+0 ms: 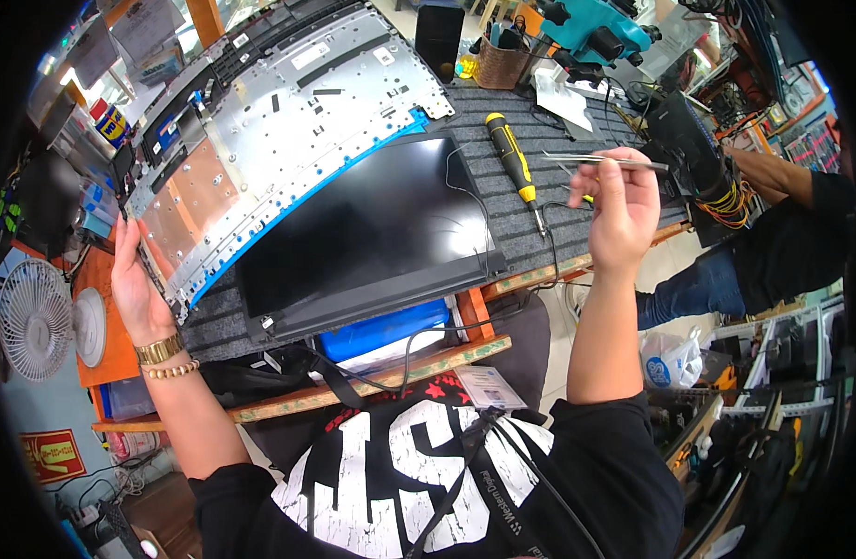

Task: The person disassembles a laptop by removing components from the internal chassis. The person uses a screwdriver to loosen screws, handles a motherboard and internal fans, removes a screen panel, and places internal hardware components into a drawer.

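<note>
My left hand grips the lower left corner of a silver laptop casing, which is tilted up off the bench. Blue tape or film runs along the casing's near edge, and a copper-coloured patch shows on its left part. Below it a black laptop screen panel lies face up, with a thin cable across its right side. In my right hand, raised over the bench's right part, metal tweezers are pinched between thumb and fingers, pointing left. Just left of them lies a yellow and black electric screwdriver.
A ribbed grey mat covers the wooden bench. At the back stand a pen holder and a teal microscope. A black box with coloured wires stands right, near another person's arm. A white fan is left.
</note>
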A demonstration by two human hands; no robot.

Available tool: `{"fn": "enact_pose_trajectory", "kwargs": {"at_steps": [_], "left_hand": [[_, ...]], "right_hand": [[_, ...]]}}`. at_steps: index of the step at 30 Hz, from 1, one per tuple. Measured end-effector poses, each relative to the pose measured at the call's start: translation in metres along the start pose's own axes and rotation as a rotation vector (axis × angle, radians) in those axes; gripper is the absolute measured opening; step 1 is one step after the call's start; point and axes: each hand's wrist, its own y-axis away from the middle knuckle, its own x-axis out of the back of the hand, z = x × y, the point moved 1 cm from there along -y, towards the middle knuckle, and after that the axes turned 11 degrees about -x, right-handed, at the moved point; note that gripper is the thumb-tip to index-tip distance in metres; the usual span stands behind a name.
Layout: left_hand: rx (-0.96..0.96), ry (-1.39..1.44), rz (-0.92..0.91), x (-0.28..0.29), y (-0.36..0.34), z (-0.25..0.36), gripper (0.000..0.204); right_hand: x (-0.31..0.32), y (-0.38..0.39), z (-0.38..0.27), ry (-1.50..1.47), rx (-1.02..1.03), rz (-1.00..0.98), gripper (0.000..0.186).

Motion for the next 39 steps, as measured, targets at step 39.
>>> {"fn": "enact_pose_trajectory", "kwargs": {"at_steps": [39], "left_hand": [[0.028,0.048,-0.075,-0.012,0.004,-0.001,0.039]], "right_hand": [[-0.074,0.008,-0.001,0.033,0.117,-0.138,0.019]]}}
